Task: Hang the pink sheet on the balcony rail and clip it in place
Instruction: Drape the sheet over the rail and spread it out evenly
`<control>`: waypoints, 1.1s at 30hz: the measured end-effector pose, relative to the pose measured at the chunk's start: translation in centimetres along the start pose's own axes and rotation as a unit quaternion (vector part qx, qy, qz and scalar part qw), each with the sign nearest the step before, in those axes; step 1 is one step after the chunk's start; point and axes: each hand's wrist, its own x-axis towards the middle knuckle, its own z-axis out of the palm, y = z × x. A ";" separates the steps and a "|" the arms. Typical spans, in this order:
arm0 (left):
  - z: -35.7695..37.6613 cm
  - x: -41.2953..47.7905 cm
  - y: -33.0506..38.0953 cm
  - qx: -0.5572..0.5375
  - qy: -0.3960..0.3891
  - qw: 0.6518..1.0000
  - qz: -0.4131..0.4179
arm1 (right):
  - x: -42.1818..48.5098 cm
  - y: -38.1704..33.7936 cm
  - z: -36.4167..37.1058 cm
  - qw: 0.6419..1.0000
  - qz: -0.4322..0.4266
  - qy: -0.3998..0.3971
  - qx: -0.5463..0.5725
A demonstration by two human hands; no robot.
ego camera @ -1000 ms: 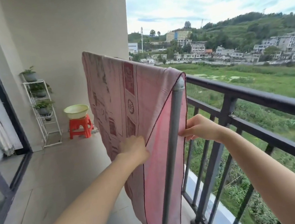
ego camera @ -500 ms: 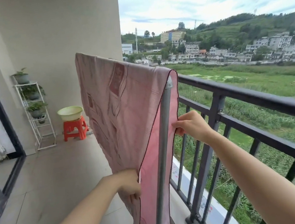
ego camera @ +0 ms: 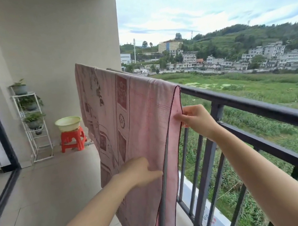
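- While the pink sheet (ego camera: 127,126) drapes over the balcony rail (ego camera: 256,103), your left hand (ego camera: 142,172) lies flat on it, fingers open, lower than a second ago.
- Right hand (ego camera: 196,119) pinches the sheet's edge.
- Step: straightening; clipping comes next, no clips visible.

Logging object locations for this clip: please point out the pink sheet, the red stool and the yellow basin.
pink sheet (ego camera: 126,119), head view, patterned face hanging inside the rail.
red stool (ego camera: 72,139), head view, front of its seat.
yellow basin (ego camera: 68,121), head view, its front wall.
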 end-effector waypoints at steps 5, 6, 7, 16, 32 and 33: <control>-0.8 0.8 1.2 -0.063 0.111 0.990 0.054 | 0.2 -3.1 0.0 0.993 -0.051 0.103 0.033; -0.8 0.9 1.5 -0.066 0.113 0.989 0.066 | 0.2 -3.6 0.1 0.992 -0.056 0.111 0.031; -0.8 0.9 1.9 -0.064 0.120 0.988 0.078 | 0.2 -4.1 0.1 0.991 -0.061 0.121 0.020; -2.4 1.9 0.9 -0.037 0.038 0.974 0.220 | -0.4 -8.9 0.1 0.938 -0.073 0.340 0.008; -14.8 12.4 -21.2 -0.103 0.068 0.988 0.088 | 15.0 -13.9 18.7 0.933 -0.084 0.085 -0.341; -15.3 13.4 -23.0 -0.109 0.079 0.989 0.069 | 16.5 -13.0 20.3 0.935 -0.071 0.060 -0.343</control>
